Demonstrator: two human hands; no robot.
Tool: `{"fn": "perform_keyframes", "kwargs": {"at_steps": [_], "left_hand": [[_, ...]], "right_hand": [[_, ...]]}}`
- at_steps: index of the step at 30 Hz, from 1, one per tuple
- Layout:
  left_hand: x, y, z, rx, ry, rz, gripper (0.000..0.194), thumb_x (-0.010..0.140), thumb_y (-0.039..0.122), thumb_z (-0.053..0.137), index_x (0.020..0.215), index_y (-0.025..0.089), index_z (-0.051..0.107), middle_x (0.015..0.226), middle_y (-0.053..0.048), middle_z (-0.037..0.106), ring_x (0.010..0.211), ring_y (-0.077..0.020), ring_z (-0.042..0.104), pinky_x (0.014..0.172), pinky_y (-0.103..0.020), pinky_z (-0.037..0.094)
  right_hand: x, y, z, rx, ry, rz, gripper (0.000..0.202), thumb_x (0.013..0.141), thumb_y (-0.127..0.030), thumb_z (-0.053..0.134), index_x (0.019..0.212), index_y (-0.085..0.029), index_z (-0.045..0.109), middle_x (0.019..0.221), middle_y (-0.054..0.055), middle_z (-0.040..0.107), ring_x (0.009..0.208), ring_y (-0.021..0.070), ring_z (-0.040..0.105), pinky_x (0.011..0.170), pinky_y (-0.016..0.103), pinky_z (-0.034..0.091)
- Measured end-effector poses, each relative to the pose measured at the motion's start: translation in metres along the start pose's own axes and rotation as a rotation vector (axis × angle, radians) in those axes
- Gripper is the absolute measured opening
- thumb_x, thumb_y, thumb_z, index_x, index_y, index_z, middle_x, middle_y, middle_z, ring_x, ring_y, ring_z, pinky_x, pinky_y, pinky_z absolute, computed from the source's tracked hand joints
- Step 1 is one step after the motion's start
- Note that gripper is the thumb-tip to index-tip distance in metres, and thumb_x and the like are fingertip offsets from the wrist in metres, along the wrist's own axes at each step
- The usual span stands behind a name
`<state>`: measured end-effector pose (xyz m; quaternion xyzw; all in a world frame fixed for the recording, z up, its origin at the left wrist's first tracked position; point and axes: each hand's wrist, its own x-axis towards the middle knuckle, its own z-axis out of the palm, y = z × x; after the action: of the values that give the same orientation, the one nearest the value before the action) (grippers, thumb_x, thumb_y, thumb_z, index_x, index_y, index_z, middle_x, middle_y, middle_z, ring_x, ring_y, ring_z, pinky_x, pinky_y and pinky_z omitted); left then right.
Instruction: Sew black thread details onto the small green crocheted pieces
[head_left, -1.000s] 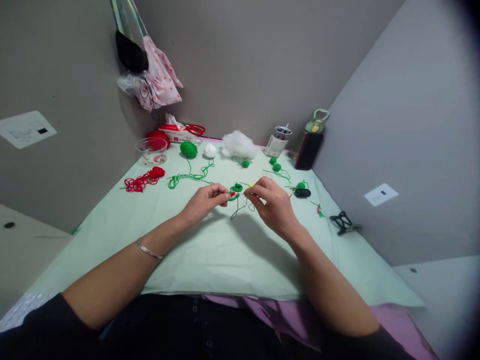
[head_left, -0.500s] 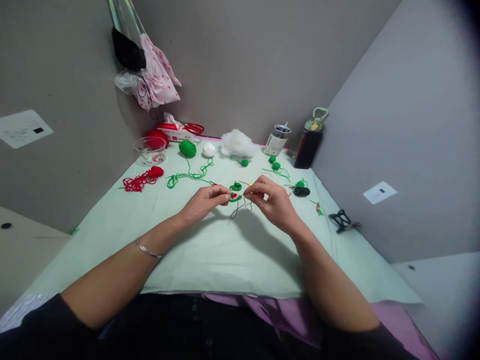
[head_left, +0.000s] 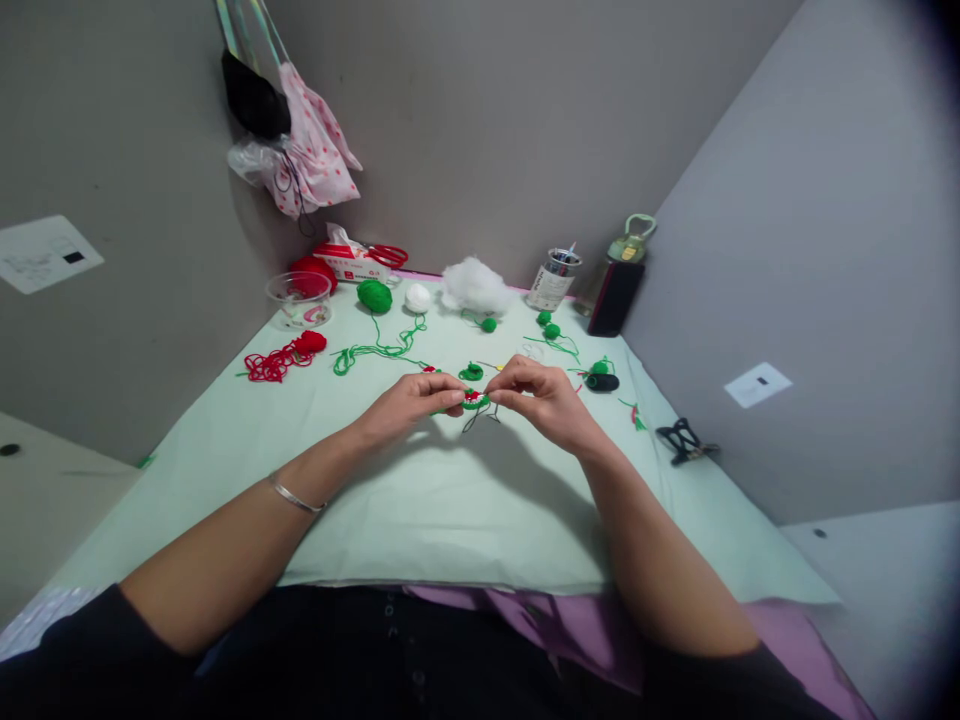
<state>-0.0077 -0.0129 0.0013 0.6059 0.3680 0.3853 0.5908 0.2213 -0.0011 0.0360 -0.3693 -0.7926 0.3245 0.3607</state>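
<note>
A small crocheted piece [head_left: 474, 402] in red, white and green, curved along its lower edge, is held up over the table. My left hand [head_left: 420, 398] pinches its left end between thumb and fingers. At the right end, my right hand [head_left: 536, 393] is closed, thumb and fingertips pressed against the edge; whether a needle is also between them is too small to see. Dark thread [head_left: 472, 422] loops down below the piece. Just behind it lies a green crocheted coil [head_left: 471, 372]. A small red bit [head_left: 429, 370] shows beyond my left fingers.
Behind my hands are a green yarn ball [head_left: 374, 296], a white ball [head_left: 417, 298], fluffy stuffing [head_left: 474, 287] and a tin [head_left: 555, 280]. Red yarn [head_left: 281, 360] lies left, with a clear tub [head_left: 301, 300]. A dark thread spool [head_left: 602, 383] and a black clip [head_left: 684, 441] lie right.
My right hand has come in from slightly apart to touch the piece's right edge. The dark thread now hangs in a shorter loop. The left hand keeps its hold.
</note>
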Motion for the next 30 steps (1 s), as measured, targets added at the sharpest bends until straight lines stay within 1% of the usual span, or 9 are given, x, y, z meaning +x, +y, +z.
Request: {"fn": "perform_keyframes", "kwargs": {"at_steps": [3,6,8,12,15,18,23,27,30], "left_hand": [[0.0,0.001,0.001,0.009,0.002,-0.001,0.027,0.086,0.044,0.069,0.096,0.021,0.075,0.094,-0.004,0.068,0.09,-0.018,0.062,0.093,-0.035,0.044],[0.0,0.002,0.001,0.01,0.008,-0.003,0.026,0.084,0.043,0.07,0.094,0.02,0.073,0.092,-0.004,0.067,0.089,-0.0183,0.062,0.091,-0.035,0.045],[0.0,0.002,0.002,0.008,0.006,-0.003,0.025,0.084,0.042,0.071,0.094,0.019,0.073,0.092,-0.004,0.067,0.089,-0.0185,0.063,0.09,-0.035,0.046],[0.0,0.001,0.002,0.014,-0.014,0.009,0.026,0.084,0.043,0.07,0.092,0.019,0.071,0.089,-0.004,0.067,0.088,-0.0184,0.063,0.088,-0.035,0.046],[0.0,-0.001,0.003,0.009,-0.047,0.007,0.027,0.083,0.043,0.07,0.091,0.017,0.071,0.087,-0.004,0.067,0.086,-0.0178,0.062,0.087,-0.034,0.045],[0.001,-0.003,0.004,-0.006,-0.059,-0.005,0.027,0.083,0.043,0.071,0.088,0.017,0.07,0.085,-0.003,0.068,0.083,-0.017,0.062,0.086,-0.033,0.045],[0.002,-0.006,0.004,-0.061,0.01,-0.032,0.026,0.082,0.043,0.072,0.088,0.018,0.07,0.081,-0.003,0.068,0.081,-0.0164,0.061,0.086,-0.033,0.044],[0.002,-0.006,0.004,-0.176,0.02,-0.058,0.026,0.08,0.041,0.075,0.087,0.017,0.071,0.083,-0.003,0.067,0.083,-0.0159,0.062,0.09,-0.034,0.044],[0.001,-0.003,0.005,-0.217,0.019,-0.074,0.027,0.077,0.04,0.078,0.083,0.016,0.07,0.079,-0.002,0.065,0.08,-0.0154,0.062,0.089,-0.034,0.045]], "right_hand": [[-0.001,0.0,-0.003,-0.02,-0.031,-0.001,0.014,0.09,-0.031,0.067,0.089,-0.021,0.077,0.085,0.005,0.063,0.081,0.0171,0.058,0.071,0.031,0.045],[-0.002,-0.001,-0.005,-0.073,-0.047,-0.034,0.016,0.094,-0.028,0.062,0.095,-0.022,0.077,0.088,0.005,0.062,0.083,0.0169,0.059,0.073,0.031,0.045],[-0.002,0.001,-0.005,-0.115,-0.025,-0.057,0.016,0.095,-0.026,0.06,0.096,-0.023,0.076,0.089,0.004,0.061,0.083,0.0164,0.059,0.072,0.031,0.045],[-0.002,0.006,0.0,-0.178,0.049,-0.096,0.009,0.092,-0.023,0.065,0.096,-0.022,0.073,0.09,0.004,0.064,0.081,0.016,0.06,0.072,0.03,0.046],[-0.002,0.006,0.005,-0.229,0.054,-0.143,0.008,0.093,-0.019,0.064,0.093,-0.021,0.071,0.091,0.004,0.066,0.079,0.0155,0.062,0.072,0.03,0.046],[-0.004,0.002,0.009,-0.28,0.053,-0.196,0.011,0.095,-0.016,0.059,0.095,-0.02,0.069,0.092,0.005,0.067,0.08,0.0154,0.063,0.072,0.029,0.047],[-0.007,-0.008,0.014,-0.329,0.048,-0.265,0.013,0.099,-0.017,0.051,0.1,-0.02,0.064,0.089,0.005,0.066,0.079,0.0155,0.061,0.073,0.029,0.046],[-0.008,-0.008,0.019,-0.34,0.014,-0.31,0.007,0.097,-0.02,0.054,0.103,-0.019,0.058,0.091,0.006,0.066,0.079,0.0158,0.061,0.073,0.029,0.048],[-0.008,-0.006,0.024,-0.437,0.024,-0.386,0.006,0.096,-0.021,0.056,0.102,-0.018,0.056,0.09,0.007,0.066,0.081,0.0179,0.062,0.074,0.031,0.049]]}}
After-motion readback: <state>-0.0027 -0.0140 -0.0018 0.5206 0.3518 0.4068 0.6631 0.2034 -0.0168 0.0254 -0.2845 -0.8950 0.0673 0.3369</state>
